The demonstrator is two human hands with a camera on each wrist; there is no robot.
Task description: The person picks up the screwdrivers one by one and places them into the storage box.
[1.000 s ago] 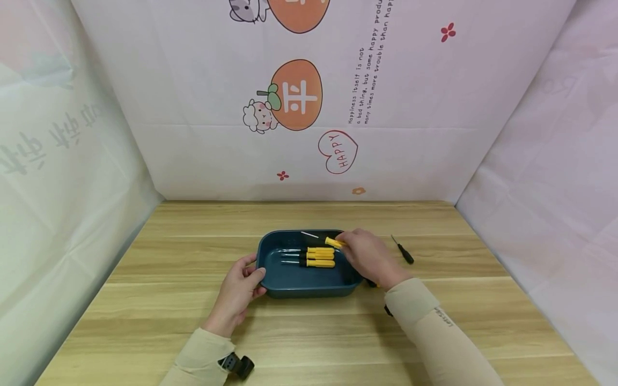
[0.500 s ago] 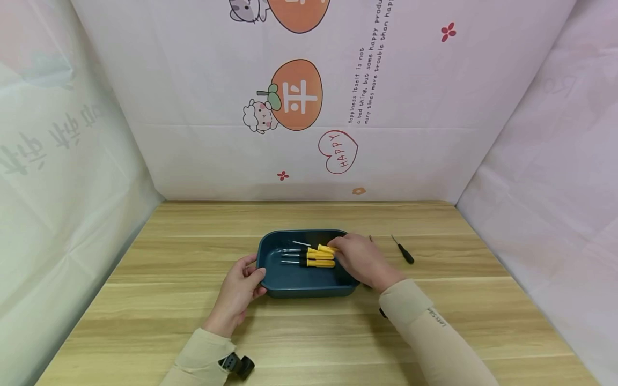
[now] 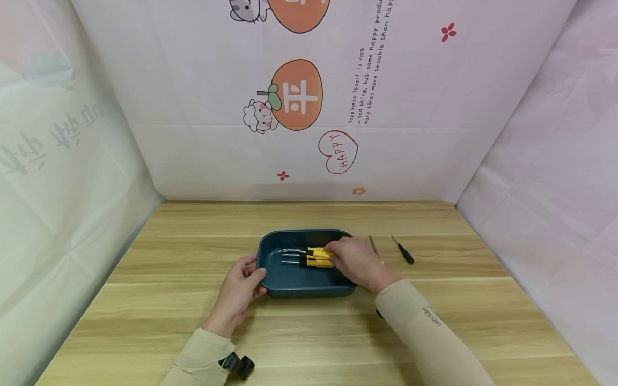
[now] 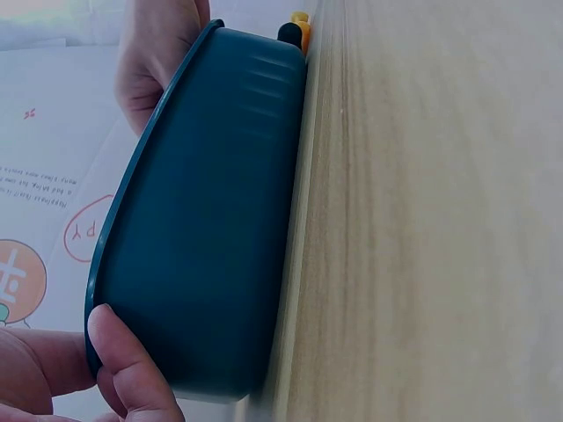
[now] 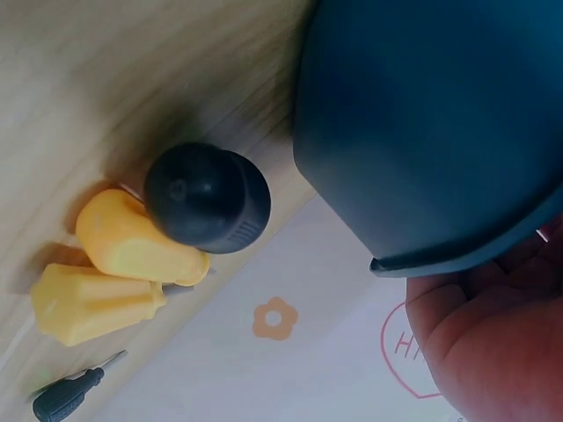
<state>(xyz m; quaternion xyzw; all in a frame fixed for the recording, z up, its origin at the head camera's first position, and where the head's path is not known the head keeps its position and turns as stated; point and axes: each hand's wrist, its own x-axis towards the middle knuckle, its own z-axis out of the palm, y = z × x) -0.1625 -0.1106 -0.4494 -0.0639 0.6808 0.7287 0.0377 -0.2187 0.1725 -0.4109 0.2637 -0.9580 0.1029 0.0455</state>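
Note:
A dark teal rectangular box [image 3: 304, 279] stands on the wooden table. My left hand [image 3: 238, 288] grips its left end, thumb over the rim. Several yellow-and-black screwdrivers [image 3: 318, 263] lie side by side inside, shafts pointing left. Reaching over the right end of the box, my right hand [image 3: 359, 264] pinches the yellow handle of a screwdriver [image 3: 321, 255] low among the others. Its fingertips and part of that handle are hidden in the head view. From the right wrist, the hand [image 5: 501, 343] shows bent over the box rim, its fingers hidden inside.
A small black screwdriver [image 3: 404, 253] lies on the table right of the box. Beside the box in the right wrist view are two yellow handles [image 5: 97, 303] and a thick black handle [image 5: 198, 198]. A printed white cloth [image 3: 212, 161] hangs at the table's back edge.
My right hand has lowered and moved slightly left, bringing the yellow screwdriver down from above the rim onto the others in the box. My left hand has stayed on the box end.

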